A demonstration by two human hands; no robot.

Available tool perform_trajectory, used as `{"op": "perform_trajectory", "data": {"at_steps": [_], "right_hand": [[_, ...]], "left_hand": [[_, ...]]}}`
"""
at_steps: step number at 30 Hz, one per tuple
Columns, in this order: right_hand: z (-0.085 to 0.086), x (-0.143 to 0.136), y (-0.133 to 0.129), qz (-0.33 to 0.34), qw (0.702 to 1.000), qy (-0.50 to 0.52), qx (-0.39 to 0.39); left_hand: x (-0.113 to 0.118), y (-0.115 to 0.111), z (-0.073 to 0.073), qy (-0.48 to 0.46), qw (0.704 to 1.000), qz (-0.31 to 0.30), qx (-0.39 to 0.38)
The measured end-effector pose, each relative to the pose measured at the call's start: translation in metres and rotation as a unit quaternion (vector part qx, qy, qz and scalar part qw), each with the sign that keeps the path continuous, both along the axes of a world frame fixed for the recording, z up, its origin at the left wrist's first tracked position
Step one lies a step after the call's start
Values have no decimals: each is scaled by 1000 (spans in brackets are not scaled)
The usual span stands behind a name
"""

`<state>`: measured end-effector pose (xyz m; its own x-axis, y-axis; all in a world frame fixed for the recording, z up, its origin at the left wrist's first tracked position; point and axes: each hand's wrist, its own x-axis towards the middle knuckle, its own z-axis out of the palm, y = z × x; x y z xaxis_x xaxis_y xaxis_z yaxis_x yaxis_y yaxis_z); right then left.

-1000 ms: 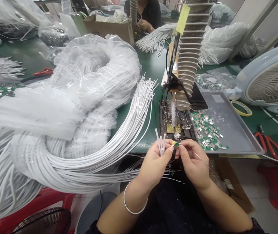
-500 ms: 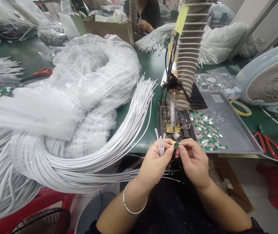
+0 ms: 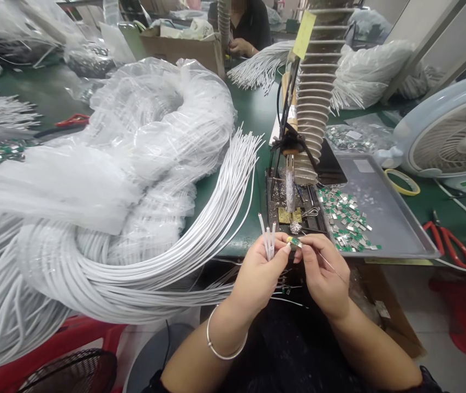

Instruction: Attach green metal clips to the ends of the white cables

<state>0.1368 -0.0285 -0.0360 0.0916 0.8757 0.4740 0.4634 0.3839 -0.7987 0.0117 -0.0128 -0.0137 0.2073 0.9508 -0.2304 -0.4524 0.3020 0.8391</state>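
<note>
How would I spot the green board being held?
Find the wide gray tray; near its left end, the left hand and right hand meet. Pinched there is the green board, held up with yellow at one end, unlike the loose boards in the tray.

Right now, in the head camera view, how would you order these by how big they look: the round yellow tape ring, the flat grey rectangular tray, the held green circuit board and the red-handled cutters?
Largest to smallest:
1. Flat grey rectangular tray
2. Red-handled cutters
3. Round yellow tape ring
4. Held green circuit board, partly hidden
</note>
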Motion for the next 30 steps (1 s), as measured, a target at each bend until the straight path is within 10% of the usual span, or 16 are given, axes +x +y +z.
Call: {"op": "perform_trajectory", "data": {"at_steps": [30], "right_hand": [[-1, -2, 7, -23, 976, -101, 193]], "left_hand": [[8, 5, 6, 44, 996, 70, -30]]}}
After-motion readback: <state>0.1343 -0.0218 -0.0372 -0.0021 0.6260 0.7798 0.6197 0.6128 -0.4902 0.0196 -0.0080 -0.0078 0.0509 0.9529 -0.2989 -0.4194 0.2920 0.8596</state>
